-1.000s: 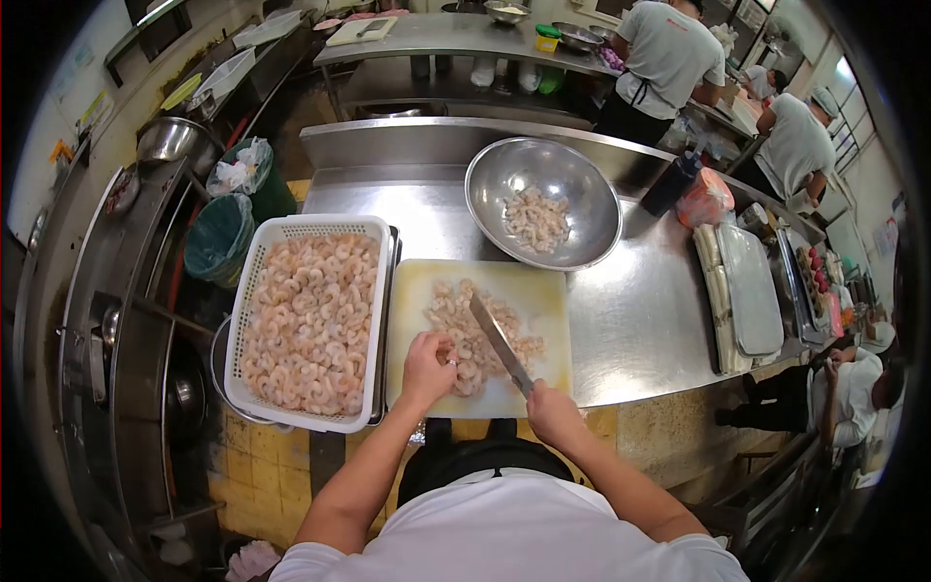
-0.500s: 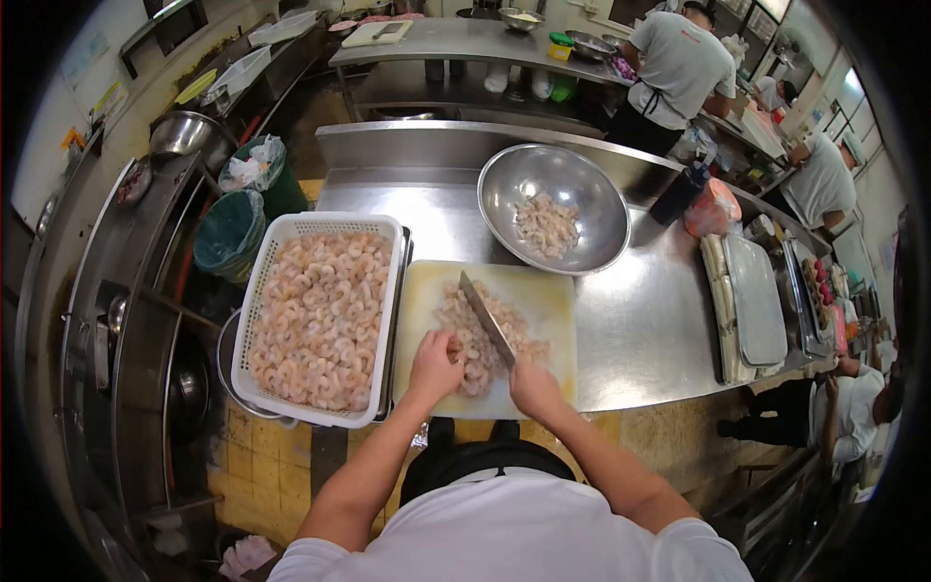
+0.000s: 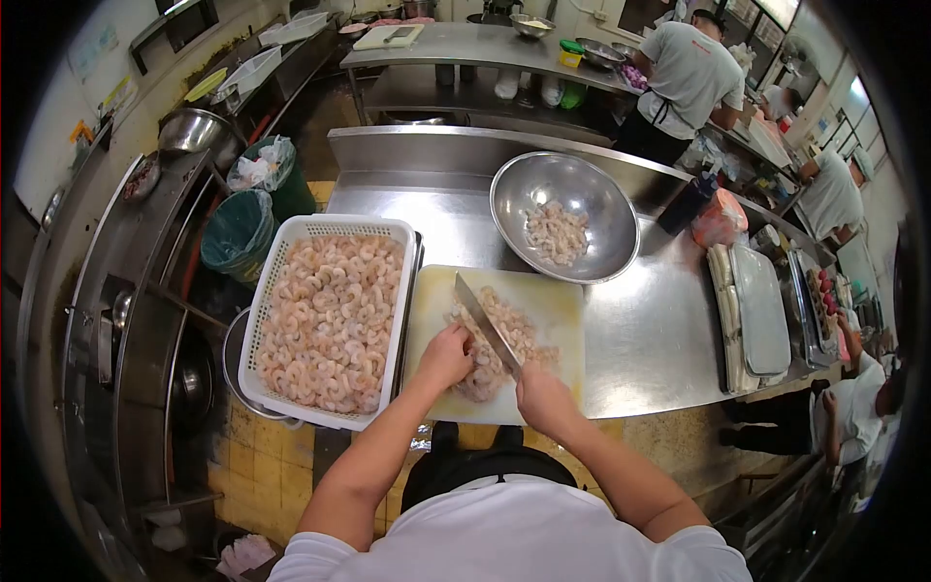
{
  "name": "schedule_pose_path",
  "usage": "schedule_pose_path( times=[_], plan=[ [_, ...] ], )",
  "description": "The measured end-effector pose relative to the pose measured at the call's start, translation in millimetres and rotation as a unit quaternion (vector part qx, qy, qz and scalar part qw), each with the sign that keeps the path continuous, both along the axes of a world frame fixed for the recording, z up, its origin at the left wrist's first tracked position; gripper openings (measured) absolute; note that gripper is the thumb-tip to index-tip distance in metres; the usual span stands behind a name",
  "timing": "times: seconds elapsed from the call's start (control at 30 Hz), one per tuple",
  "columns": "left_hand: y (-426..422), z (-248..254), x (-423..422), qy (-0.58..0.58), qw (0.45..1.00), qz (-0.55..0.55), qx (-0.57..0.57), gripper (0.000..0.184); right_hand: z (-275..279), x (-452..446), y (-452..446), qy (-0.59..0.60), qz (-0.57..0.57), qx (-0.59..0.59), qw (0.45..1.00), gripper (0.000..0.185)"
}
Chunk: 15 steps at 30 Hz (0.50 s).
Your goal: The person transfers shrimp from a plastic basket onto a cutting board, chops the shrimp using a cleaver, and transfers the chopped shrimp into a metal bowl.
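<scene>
My right hand (image 3: 546, 396) is closed round the handle of a broad-bladed knife (image 3: 487, 324), whose tip points away from me and to the left. The blade lies over peeled shrimp (image 3: 508, 315), partly cut into pieces, on a white and yellowish cutting board (image 3: 570, 383). Just left of the blade, the curled fingers of my left hand (image 3: 447, 357) press on shrimp at the pile's edge; the fingertips are partly hidden. A white perforated basket (image 3: 412, 233) full of whole peeled shrimp stands left of the board. Beyond the board, a steel bowl (image 3: 514, 189) holds shrimp pieces.
The steel counter (image 3: 659, 349) has a raised back edge. To the right are a dark bottle (image 3: 687, 202), an orange-red plastic bag (image 3: 720, 218) and stacked trays (image 3: 758, 310). Lined bins (image 3: 238, 228) stand at the left. Several co-workers (image 3: 684, 78) are at the far and right sides.
The whole view has shifted slightly. Against the board, the knife has moved a little to the left and my left hand a little farther from me. Both hands keep their grips.
</scene>
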<state>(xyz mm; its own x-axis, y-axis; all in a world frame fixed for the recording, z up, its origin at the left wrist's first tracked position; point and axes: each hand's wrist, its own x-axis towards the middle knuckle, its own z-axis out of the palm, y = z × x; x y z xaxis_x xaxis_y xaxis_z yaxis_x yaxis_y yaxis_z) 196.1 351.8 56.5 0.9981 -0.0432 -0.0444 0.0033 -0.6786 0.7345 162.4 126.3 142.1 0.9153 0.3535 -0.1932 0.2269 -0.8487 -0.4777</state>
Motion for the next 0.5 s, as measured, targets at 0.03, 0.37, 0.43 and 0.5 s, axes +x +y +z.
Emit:
schedule_pose_path(
  times=[0.03, 0.37, 0.43, 0.5],
  plan=[
    [1, -1, 0, 0.005, 1.000, 0.002, -0.015, 0.015, 2, -4, 2, 0.017, 0.004, -0.016, 1.000, 0.020],
    [2, -4, -12, -0.050, 0.994, 0.067, -0.067, 0.020, -31, 7, 6, -0.019, 0.040, 0.011, 0.999, 0.021],
    [-1, 2, -22, -0.090, 0.986, 0.131, -0.041, 0.022, 7, -3, 11, 0.035, 0.019, -0.019, 0.999, 0.022],
    [0, -7, -21, -0.058, 0.981, 0.184, 0.011, 0.026, -3, -1, 16, 0.053, 0.019, -0.033, 0.998, 0.022]
  ],
)
